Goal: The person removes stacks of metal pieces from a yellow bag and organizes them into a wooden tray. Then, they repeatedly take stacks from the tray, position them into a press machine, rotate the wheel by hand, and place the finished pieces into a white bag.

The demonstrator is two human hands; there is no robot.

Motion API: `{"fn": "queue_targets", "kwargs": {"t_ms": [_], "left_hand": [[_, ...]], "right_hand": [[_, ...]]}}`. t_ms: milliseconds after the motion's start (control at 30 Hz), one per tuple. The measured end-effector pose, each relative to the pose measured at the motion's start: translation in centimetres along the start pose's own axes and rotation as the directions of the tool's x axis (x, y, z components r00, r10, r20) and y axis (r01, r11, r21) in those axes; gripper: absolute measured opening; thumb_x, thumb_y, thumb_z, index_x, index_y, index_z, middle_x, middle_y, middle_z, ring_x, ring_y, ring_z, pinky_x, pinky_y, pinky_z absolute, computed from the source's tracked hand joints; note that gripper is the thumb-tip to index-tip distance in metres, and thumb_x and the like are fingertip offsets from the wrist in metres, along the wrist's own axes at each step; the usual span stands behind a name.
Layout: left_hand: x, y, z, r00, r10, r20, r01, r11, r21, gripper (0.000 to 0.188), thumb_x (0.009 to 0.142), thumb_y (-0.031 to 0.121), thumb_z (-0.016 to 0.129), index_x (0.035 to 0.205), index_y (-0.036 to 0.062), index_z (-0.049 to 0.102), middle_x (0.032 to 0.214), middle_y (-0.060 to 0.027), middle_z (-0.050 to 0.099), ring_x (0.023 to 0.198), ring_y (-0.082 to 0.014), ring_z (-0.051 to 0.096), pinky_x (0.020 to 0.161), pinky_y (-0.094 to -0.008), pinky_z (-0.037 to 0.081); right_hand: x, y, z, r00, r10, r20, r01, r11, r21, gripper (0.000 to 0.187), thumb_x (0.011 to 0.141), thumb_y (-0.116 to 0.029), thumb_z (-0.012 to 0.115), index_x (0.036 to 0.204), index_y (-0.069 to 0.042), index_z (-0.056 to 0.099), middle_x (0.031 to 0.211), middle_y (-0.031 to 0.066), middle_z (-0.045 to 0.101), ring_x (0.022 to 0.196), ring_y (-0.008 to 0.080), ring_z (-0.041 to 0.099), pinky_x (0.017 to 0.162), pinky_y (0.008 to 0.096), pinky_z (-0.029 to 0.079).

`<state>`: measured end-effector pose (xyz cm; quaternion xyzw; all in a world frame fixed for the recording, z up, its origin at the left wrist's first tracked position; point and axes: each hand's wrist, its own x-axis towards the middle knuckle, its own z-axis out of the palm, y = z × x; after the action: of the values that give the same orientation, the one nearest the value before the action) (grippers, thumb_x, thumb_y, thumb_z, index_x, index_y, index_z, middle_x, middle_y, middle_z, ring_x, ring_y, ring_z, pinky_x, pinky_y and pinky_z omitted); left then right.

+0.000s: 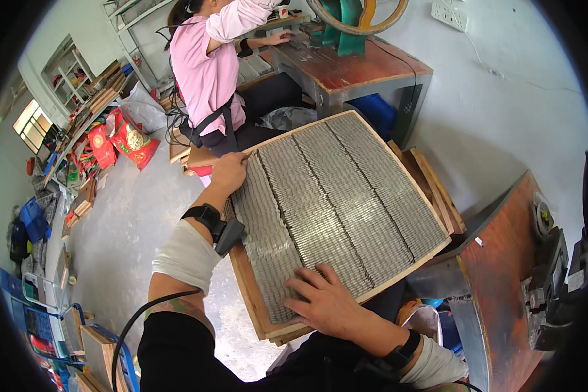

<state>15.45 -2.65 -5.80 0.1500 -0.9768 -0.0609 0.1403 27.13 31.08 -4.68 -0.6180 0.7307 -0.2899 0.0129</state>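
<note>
A shallow wooden tray point(249, 287) lies tilted in front of me, filled with tight rows of small, thin silvery metal pieces point(326, 196). Dark gaps split the rows into several long columns. At the tray's far left corner, my left hand point(230, 172) is closed round the rim, its fingertips partly hidden. My right hand point(325, 302) rests over the near edge, fingers spread on the metal pieces in the nearest columns. A strip of bare wood shows along the tray's left side, where the pieces end short of the rim.
Beyond the tray a person in a pink shirt point(206, 72) sits at a red-topped workbench point(359, 65) with a wheel-shaped machine. More wooden trays point(431, 189) stand under and behind mine. On the right is another bench point(503, 281) with machinery. Red sacks point(132, 138) lie at the far left.
</note>
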Motion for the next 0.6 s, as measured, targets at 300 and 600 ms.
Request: {"fn": "queue_targets", "kwargs": {"t_ms": [300,600], "left_hand": [[-0.4,-0.9,0.7,0.998,0.021,0.052,-0.004,0.953,-0.303,0.028,0.086,0.019,0.053,0.113,0.0121,0.061,0.108,-0.0169,0.062,0.1,-0.034,0.059,0.087,-0.0408,0.045],[1.4,-2.3,-2.9,0.88,0.215,0.424,-0.014,0.903,-0.429,0.033,0.085,0.011,0.058,0.118,0.0072,0.061,0.104,-0.0112,0.066,0.092,-0.0192,0.063,0.084,-0.031,0.048]], "right_hand": [[0.1,0.1,-0.9,0.995,0.087,-0.053,-0.071,0.965,0.254,0.036,0.067,-0.023,0.075,0.099,-0.012,0.065,0.114,0.0076,0.054,0.113,0.0286,0.045,0.096,0.048,0.033],[-3.8,0.3,-4.6,0.985,0.144,-0.1,-0.125,0.977,0.174,0.036,0.066,-0.017,0.076,0.1,-0.01,0.066,0.107,0.0075,0.057,0.106,0.0297,0.05,0.086,0.0401,0.045]]}}
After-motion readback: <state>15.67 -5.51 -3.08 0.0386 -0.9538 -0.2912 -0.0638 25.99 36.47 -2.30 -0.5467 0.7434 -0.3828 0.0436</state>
